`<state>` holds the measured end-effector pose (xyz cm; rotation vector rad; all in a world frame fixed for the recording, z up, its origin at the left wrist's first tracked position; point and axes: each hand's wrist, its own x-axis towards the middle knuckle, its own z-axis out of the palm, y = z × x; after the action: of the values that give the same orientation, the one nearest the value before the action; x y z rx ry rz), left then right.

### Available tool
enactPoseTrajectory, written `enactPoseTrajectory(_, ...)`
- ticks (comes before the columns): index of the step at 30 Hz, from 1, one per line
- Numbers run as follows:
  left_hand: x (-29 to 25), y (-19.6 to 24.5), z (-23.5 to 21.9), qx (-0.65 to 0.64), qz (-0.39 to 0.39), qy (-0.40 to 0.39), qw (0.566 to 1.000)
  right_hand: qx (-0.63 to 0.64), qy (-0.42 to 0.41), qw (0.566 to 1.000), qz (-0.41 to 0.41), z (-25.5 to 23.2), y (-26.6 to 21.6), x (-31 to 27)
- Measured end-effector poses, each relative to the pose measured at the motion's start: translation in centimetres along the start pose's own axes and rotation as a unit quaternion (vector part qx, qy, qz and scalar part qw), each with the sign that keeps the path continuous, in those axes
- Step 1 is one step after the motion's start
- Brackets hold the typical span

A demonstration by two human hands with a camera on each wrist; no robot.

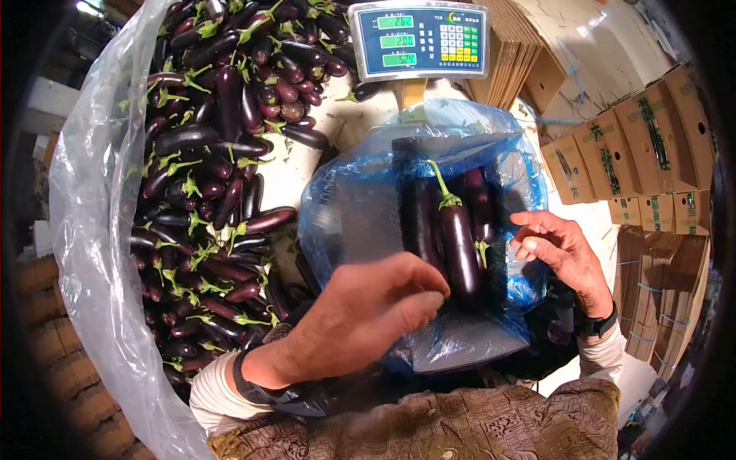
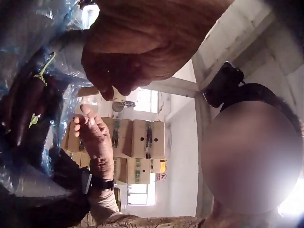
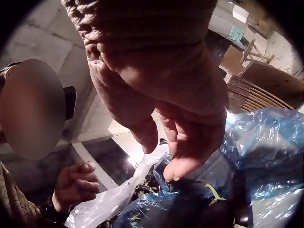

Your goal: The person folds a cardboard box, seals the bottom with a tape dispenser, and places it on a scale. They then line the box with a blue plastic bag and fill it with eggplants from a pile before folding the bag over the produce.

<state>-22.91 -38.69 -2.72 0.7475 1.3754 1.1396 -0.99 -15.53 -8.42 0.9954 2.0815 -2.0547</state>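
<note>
Dark purple eggplants (image 1: 460, 249) lie side by side, green stems pointing away from me, in a box lined with a blue plastic bag (image 1: 337, 203). My left hand (image 1: 356, 314) hovers over the near left part of the box, fingers loosely bent and nothing in them. At the right side of the box is my right hand (image 1: 563, 253), its fingers half bent and holding nothing, close to the bag's edge. The left wrist view shows the same eggplants (image 2: 23, 109) and my right hand (image 2: 95, 135) beyond. In the right wrist view my left hand (image 3: 76, 187) has bent fingers.
A large heap of eggplants (image 1: 222, 192) fills the left, edged by a clear plastic sheet (image 1: 100, 192). Behind the box stands a scale display (image 1: 420, 42) with lit green digits. Stacked cartons (image 1: 629, 146) and flat cardboard (image 1: 659, 291) line the right.
</note>
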Motion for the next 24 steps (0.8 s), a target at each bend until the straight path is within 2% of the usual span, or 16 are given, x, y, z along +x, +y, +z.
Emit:
enactPoseTrajectory(5,0.8,-0.3,-1.0,-0.031,0.014,0.043,0.998,-0.003,0.014,1.0,-0.004,-0.7,0.6,0.2)
enactPoseTrajectory(24,1.4,0.5,-0.2,0.005,0.006,0.033,0.999,-0.015,0.031,0.999,-0.028,-0.9,1.5,0.0)
